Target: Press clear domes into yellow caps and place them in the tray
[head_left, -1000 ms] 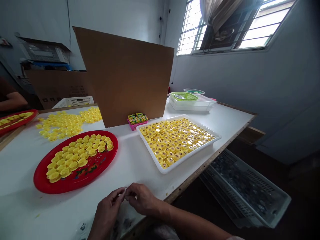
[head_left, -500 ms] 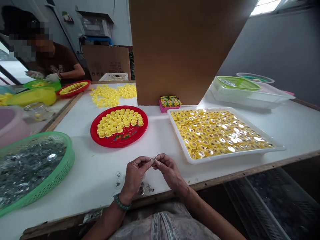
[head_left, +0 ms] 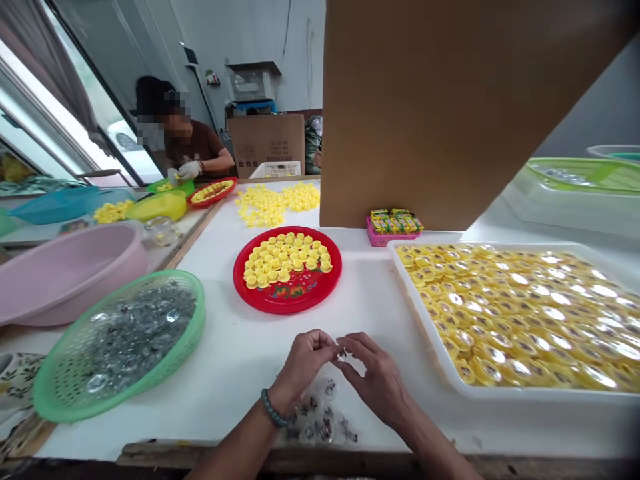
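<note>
In front of me, my left hand pinches a small clear piece between thumb and fingertips; a green bead bracelet circles that wrist. The fingertips of my right hand grip the same piece from the other side, thumb and forefinger at its edges. Its exact shape is too small to tell. Below and between my wrists, several clear discs with dark printed figures lie on the white table. Beyond my hands sits a red plate bearing many yellow round cups.
To the right is a white tray full of yellow cups with shiny clear tops. A green basket of clear pieces and a pink basin stand left. A pink basket backs onto a cardboard panel. A gloved co-worker sits far left.
The view has swung left, so things sit farther right. My right hand's thumb and forefinger have spread wider at the small piece; my left hand keeps its pinch.
</note>
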### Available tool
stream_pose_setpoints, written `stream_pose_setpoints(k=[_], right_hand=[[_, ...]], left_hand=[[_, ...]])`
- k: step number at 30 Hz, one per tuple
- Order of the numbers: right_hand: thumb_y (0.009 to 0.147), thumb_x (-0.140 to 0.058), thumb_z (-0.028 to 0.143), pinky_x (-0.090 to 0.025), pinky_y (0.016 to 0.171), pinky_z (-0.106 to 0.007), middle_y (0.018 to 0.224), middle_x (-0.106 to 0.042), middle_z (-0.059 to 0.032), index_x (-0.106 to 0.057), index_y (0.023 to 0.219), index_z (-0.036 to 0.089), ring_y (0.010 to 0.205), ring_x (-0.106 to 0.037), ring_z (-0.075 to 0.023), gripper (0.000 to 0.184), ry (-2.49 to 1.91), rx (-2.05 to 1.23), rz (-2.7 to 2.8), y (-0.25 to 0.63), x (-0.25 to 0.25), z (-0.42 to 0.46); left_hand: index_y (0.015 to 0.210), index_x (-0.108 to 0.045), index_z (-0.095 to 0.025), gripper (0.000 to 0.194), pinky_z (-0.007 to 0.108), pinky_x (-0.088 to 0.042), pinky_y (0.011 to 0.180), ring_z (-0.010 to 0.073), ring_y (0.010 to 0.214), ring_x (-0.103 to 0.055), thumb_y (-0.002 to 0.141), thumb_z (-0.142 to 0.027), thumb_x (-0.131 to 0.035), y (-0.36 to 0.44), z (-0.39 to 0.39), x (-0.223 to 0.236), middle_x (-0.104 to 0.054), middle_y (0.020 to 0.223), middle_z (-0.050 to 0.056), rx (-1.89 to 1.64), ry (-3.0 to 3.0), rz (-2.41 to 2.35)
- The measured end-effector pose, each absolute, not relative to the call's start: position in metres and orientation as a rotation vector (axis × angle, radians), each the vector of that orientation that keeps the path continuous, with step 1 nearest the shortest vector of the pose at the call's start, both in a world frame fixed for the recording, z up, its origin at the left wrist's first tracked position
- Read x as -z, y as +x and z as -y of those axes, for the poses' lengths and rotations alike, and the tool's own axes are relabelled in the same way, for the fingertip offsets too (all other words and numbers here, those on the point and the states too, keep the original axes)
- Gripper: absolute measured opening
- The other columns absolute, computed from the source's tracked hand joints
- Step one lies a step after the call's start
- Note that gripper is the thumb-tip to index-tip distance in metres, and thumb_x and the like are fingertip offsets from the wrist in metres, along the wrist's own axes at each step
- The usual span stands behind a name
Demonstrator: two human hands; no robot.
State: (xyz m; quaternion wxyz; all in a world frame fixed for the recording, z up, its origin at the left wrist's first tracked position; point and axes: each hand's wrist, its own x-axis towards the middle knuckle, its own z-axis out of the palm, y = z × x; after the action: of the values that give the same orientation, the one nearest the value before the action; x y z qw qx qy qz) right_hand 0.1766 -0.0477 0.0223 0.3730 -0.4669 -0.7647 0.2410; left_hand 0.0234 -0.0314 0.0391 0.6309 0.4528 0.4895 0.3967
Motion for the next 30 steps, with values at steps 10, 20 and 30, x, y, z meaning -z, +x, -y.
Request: stream_pose_setpoints(k=[10,20,30], right_hand=[[0.074,-0.053,0.014,-0.051,0.071,-0.033,0.096,-0.062,-0.0054,-0.059,0.098,0.022,0.082,-0.061,-0.0195,0.026,-1.432,-0.742,1.948,0.183,0.004,0.042],[0.076,-0.06,0.02,-0.051,0.064,-0.028,0.095,-0.061,-0.0053,-0.058,0.097,0.022,0.074,-0.059,-0.017,0.022,-1.465,-0.805,1.904,0.187,0.006,0.052],[0.076,-0.061,0.019,-0.05,0.068,-0.029,0.094,-0.06,-0.005,-0.059,0.098,0.021,0.076,-0.058,-0.0169,0.022,-1.4,-0.79,1.864,0.188,0.006,0.055]], left_hand=[[0.088,-0.063,-0.017,0.018,0.031,-0.044,0.071,0.0212,0.083,-0.059,0.08,-0.03,-0.054,-0.07,-0.077,-0.055,-0.065,0.092,0.008,-0.628,2.088,-2.077],[0.088,-0.064,-0.013,0.019,0.036,-0.043,0.081,0.0292,0.098,-0.054,0.074,-0.026,-0.062,-0.066,-0.142,-0.037,-0.065,0.09,0.014,-0.266,2.413,-1.983],[0.101,-0.056,-0.015,0.028,0.034,-0.044,0.077,0.0262,0.094,-0.054,0.075,-0.024,-0.059,-0.041,-0.118,-0.035,-0.062,0.094,0.011,-0.244,2.378,-1.971]])
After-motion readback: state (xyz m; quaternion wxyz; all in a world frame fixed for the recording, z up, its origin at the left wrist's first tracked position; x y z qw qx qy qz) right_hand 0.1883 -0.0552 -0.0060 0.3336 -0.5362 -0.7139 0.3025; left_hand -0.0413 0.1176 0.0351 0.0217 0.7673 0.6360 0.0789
